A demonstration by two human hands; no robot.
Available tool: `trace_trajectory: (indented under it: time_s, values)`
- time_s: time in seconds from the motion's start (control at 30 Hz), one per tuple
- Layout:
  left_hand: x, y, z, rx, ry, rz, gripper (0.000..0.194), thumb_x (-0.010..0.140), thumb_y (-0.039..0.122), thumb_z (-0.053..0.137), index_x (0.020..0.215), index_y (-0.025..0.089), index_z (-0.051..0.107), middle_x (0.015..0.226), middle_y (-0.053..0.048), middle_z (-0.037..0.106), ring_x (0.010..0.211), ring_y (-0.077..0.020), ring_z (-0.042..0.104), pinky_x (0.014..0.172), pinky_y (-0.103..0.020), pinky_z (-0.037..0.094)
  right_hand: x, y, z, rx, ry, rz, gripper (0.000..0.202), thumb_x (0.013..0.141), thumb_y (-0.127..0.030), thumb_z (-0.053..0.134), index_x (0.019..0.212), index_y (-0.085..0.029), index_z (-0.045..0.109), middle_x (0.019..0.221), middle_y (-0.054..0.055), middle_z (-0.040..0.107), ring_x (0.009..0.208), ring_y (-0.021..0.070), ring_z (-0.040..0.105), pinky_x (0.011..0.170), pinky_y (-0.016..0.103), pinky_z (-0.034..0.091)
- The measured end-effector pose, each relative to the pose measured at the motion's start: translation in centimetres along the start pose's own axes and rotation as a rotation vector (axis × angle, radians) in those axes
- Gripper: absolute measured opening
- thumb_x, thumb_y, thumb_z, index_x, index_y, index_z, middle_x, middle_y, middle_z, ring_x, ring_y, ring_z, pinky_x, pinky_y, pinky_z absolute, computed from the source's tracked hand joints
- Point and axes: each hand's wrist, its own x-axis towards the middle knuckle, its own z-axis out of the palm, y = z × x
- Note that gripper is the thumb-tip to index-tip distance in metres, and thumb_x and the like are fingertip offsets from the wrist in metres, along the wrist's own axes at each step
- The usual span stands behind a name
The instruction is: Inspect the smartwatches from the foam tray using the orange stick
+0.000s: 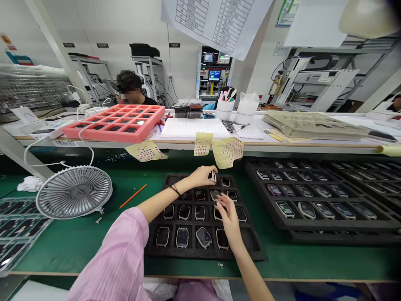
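Over the back of the black foam tray [258, 251], my left hand [200, 176] pinches a watch case [213, 177] on its edge between thumb and fingers. My right hand [228, 211] hovers above the tray's right half, fingers apart and slightly bent. Its fingertips are close to a watch case [215, 195] in a compartment; whether they touch it I cannot tell. Several more square watch cases with dark faces, such as one in the front row [182, 237], lie one to a compartment. The front right compartment [249, 239] holds none.
More black trays of watches [282, 223] are stacked at right. A grey fan [74, 192], an orange stick [133, 196] and a clear tray of dark parts [19, 234] lie left. The shelf [184, 144] bears a pink foam tray [147, 127] and papers [192, 127]. A person [130, 88] sits beyond.
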Motion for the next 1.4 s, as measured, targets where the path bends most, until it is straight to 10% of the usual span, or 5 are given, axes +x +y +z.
trace_trajectory:
  time_s: [0.37, 0.57, 0.7, 1.03, 1.4]
  values:
    - [-17.4, 4.4, 1.7, -0.066, 0.113, -0.202, 0.064, 0.068, -0.009, 0.046, 0.127, 0.016, 0.047, 0.123, -0.016, 0.059, 0.116, -0.0282, 0.056, 0.093, -0.038, 0.047, -3.1, -0.4, 9.0, 0.081, -0.357, 0.042, 0.056, 0.081, -0.053, 0.064, 0.129, -0.026, 0.053, 0.134, 0.007, 0.057, 0.131, 0.0265, 0.046, 0.115, 0.046, 0.029]
    - [-23.7, -0.1, -2.1, -0.326, 0.167, -0.163, 0.054, 0.078, 0.023, 0.071, 0.128, 0.023, 0.050, 0.126, -0.011, 0.057, 0.118, -0.0249, 0.055, 0.097, -0.035, 0.046, -4.6, -2.1, 11.6, 0.318, -0.425, 0.381, 0.050, 0.084, -0.049, 0.062, 0.128, -0.026, 0.054, 0.099, 0.005, 0.067, 0.087, 0.0229, 0.066, 0.078, 0.040, 0.057]
    - [-27.1, -4.5, -2.4, -0.101, 0.197, -0.686, 0.008, 0.083, 0.024, 0.065, 0.088, 0.017, 0.064, 0.099, -0.009, 0.064, 0.100, -0.0241, 0.061, 0.090, -0.033, 0.046, -4.2, -3.7, 11.3, 0.513, -0.451, 0.515, 0.051, 0.086, -0.045, 0.061, 0.131, -0.024, 0.052, 0.086, 0.003, 0.067, 0.065, 0.0182, 0.061, 0.062, 0.038, 0.057]
    - [-28.1, -6.7, 1.1, -0.174, 0.273, -0.876, 0.010, 0.075, 0.019, 0.068, 0.067, 0.016, 0.062, 0.070, -0.003, 0.066, 0.064, -0.0170, 0.062, 0.060, -0.025, 0.042, -4.9, -3.8, 12.7, 0.515, -0.443, 0.469, 0.047, 0.088, -0.046, 0.057, 0.130, -0.025, 0.054, 0.088, 0.005, 0.066, 0.067, 0.0199, 0.063, 0.061, 0.039, 0.056]
    - [-24.3, 0.1, 1.3, -1.078, 0.677, -0.714, 0.032, 0.067, 0.044, 0.077, 0.068, 0.015, 0.064, 0.064, -0.001, 0.063, 0.056, -0.0102, 0.052, 0.049, -0.021, 0.038, -5.8, -4.1, 13.8, 0.495, -0.384, 0.290, 0.045, 0.092, -0.044, 0.049, 0.134, -0.028, 0.048, 0.096, 0.007, 0.066, 0.073, 0.0202, 0.062, 0.063, 0.038, 0.055]
